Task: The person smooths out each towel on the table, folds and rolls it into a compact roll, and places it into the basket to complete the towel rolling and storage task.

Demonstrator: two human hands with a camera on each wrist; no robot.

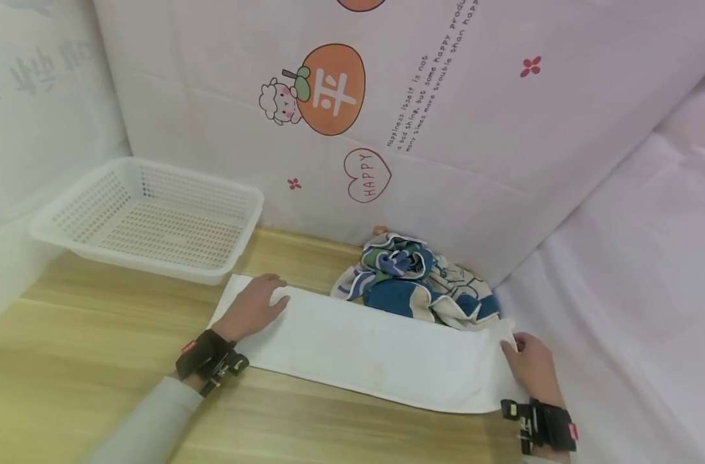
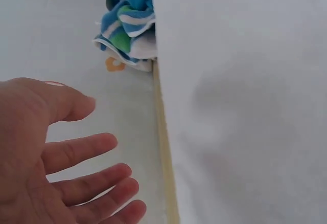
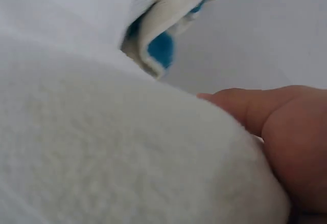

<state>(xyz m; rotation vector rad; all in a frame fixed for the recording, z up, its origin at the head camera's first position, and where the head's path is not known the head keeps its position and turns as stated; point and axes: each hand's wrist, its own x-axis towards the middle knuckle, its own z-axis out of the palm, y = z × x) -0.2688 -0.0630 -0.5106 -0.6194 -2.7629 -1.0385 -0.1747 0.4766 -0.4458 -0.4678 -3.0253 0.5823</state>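
One long rectangular white cloth (image 1: 381, 351) on one pale wood-grain tabletop (image 1: 86, 361)
Has left hand (image 1: 252, 310) at one end, fingers loosely spread; pinches the other with right hand (image 1: 535, 365). Beyond: one crumpled blue-and-cream fabric heap (image 1: 413, 283), one white perforated plastic basket (image 1: 173, 235).

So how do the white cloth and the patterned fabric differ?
The white cloth is mostly plain; the patterned fabric shows blue, green, cream. The white cloth forms a long, mostly flat strip; the patterned fabric is bunched up. The right hand grips the white cloth, not the patterned fabric. Both rest on the table.
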